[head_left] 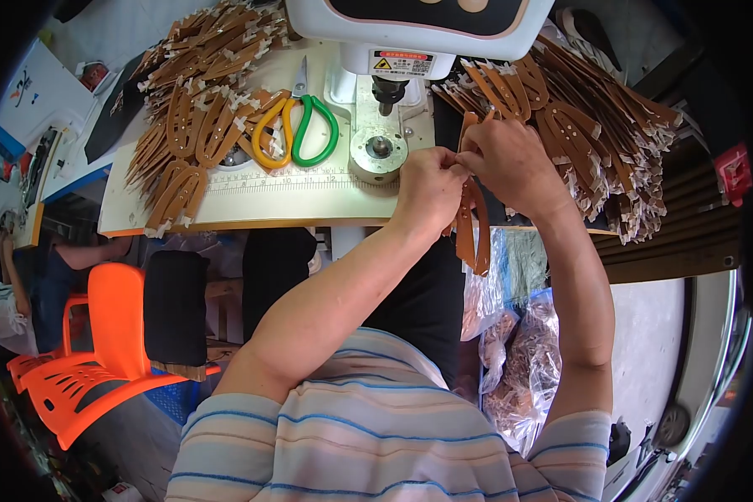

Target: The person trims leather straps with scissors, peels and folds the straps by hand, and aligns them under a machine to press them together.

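Workshop floor is seen beneath and around a pale worktable (226, 209), along whose front a ruler scale (251, 183) is marked. At the far left, a second person (8, 314) is partly seen, well apart from the table. Nearer, an orange plastic chair (117, 305) is placed beside a black cushion (176, 293). On the table's left side, brown strap pieces with pale ends are heaped in a left pile (171, 125). Beside it, scissors (299, 84) with one yellow and one green handle are laid, blades pointed toward the back. A white machine (351, 29) is mounted at the middle, its tool held above a round metal base (366, 152). Just right of that base, the left hand (431, 188) is closed, its fingertips brought against those of the right hand (514, 159). A brown looped strap (466, 238) is held at the hands and hung past the front edge; exactly what is pinched between the fingertips cannot be told. Farther right, more straps are massed in a right pile (581, 142), and clear plastic bags (523, 368) are seen below the table.
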{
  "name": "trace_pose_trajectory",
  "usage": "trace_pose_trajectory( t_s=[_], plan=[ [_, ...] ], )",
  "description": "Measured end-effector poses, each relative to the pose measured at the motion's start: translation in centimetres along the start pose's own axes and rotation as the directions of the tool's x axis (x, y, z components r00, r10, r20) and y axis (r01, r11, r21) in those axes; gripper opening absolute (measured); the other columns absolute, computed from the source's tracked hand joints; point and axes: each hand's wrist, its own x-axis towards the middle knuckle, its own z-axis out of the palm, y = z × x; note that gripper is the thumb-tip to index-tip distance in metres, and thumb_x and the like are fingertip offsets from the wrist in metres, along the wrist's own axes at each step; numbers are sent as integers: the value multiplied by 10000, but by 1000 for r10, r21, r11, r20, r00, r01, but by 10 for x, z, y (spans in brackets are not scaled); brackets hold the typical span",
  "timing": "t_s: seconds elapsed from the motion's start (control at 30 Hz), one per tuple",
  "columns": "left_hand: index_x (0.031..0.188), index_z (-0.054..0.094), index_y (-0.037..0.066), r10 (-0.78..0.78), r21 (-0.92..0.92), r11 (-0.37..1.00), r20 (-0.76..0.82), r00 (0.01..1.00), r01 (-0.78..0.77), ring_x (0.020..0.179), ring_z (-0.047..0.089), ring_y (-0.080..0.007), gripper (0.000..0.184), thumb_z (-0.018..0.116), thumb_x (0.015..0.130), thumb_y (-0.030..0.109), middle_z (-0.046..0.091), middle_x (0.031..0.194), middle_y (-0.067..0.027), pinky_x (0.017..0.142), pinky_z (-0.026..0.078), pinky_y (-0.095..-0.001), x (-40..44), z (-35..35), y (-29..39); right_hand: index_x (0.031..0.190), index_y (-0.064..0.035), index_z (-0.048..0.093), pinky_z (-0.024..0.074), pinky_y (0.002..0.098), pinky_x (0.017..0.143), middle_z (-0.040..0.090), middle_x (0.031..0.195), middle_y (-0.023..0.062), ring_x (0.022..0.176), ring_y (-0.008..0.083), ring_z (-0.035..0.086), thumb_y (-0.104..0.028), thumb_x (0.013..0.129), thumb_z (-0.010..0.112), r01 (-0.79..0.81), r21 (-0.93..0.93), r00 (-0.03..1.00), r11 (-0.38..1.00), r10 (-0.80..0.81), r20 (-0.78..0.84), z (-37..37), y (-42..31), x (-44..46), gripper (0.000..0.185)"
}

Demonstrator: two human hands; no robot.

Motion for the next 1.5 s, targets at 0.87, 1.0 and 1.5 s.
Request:
trace_pose_trajectory(
  t_s=[0.87,1.0,1.5],
  plan=[
    [779,592,-104,48,62,997,-33,998,-46,467,594,-165,148,557,849,22,609,615,-127,415,476,-278,-1,1,-2,802,70,635,478,330,551,592,610,106,538,154,588,-108,761,613,-63,413,997,908,37,70,-2,17,-6,184],
    [784,594,-106,29,94,995,-26,999,-27,470,597,-165,150,559,850,24,613,620,-129,414,478,-283,-2,3,0,785,71,638,471,311,535,590,610,101,527,140,570,-106,755,612,-74,326,996,942,51,79,-1,13,-3,182],
    [795,594,-67,-42,-57,998,-23,999,40,484,595,-148,137,564,871,43,597,616,-99,395,446,-252,-1,-2,-1,866,34,619,442,248,544,604,675,32,589,66,513,-65,806,648,-149,600,970,786,234,-67,23,27,-38,120]
  ],
)
